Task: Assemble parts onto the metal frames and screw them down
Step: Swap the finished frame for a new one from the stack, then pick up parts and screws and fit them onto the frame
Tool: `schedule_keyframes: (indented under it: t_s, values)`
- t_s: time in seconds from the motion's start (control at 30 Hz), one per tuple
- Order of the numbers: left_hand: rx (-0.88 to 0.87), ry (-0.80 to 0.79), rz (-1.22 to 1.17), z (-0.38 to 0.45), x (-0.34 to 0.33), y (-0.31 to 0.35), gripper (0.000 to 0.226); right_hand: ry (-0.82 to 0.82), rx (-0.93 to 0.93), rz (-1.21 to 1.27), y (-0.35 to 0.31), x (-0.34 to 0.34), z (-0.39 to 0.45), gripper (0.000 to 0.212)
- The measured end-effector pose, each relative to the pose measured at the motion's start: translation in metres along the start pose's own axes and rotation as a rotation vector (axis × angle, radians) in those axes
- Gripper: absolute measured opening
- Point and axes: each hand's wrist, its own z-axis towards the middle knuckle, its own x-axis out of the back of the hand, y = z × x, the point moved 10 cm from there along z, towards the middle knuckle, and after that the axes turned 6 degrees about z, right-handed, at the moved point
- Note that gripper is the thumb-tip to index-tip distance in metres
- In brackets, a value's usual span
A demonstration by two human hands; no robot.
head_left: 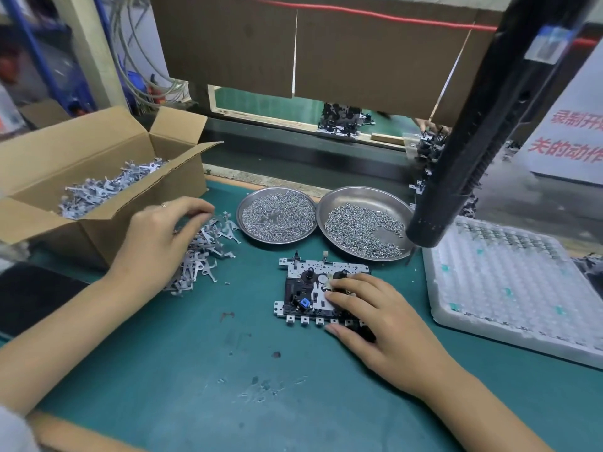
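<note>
Head view shows one metal frame (318, 290), already carrying black plastic parts and a small blue piece, lying flat on the green bench mat (182, 353) near its middle, just in front of two round steel dishes. Right hand (380, 316) rests on the frame's right half, fingers spread and bent over the top face and thumb along the near edge, steadying it rather than lifting it. Left hand (160, 243) is over the loose heap of stamped metal levers (204, 252) to the left of the frame, fingers curled down into the pile; whether a lever is yet pinched between fingertips cannot be told, as the tips are hidden among the parts. Left dish (277, 215) and right dish (365, 221) each hold small screws, touching rim to rim. An open cardboard box (98, 177) at far left holds more of the same levers. A black powered screwdriver (479, 135) hangs over the right dish, unheld. A white moulded tray (515, 288) lies at right. Step in hand, as judged: picking a lever for fitting onto the frame, no screwing begun. Next move calls for separating a single lever from the tangle, carrying it across to the frame, seating it on its post with correct orientation while the right hand keeps the frame from sliding, then fetching a screw
</note>
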Motion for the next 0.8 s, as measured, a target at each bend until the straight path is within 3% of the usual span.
schedule_keyframes:
  t_s: [0.13, 0.2, 0.3, 0.47, 0.57, 0.7, 0.8]
  values:
    - [0.17, 0.051, -0.305, 0.0, 0.004, 0.0, 0.015, 0.043, 0.022, -0.015, -0.004, 0.006, 0.0, 0.044]
    - [0.176, 0.013, -0.479, 0.0, -0.003, 0.017, 0.016, 0.186, 0.029, 0.048, -0.009, 0.022, 0.0, 0.042]
    - [0.118, -0.145, -0.693, -0.002, -0.027, 0.059, 0.023, 0.403, -0.061, 0.339, -0.004, 0.047, 0.0, 0.027]
    - [-0.145, -0.349, -0.632, -0.01, -0.055, 0.122, 0.03, 0.351, -0.376, 1.028, 0.012, 0.028, 0.024, 0.032]
    - [-0.194, -0.335, -0.643, -0.013, -0.059, 0.133, 0.029, 0.399, -0.438, 1.081, 0.018, 0.027, 0.026, 0.034]
    - [-0.006, -0.353, -0.805, -0.021, -0.072, 0.115, 0.025, 0.51, -0.474, 1.152, 0.029, 0.03, 0.015, 0.031]
    - [0.004, -0.336, -0.754, -0.032, -0.074, 0.11, 0.017, 0.579, -0.517, 1.189, 0.038, 0.03, 0.007, 0.021]
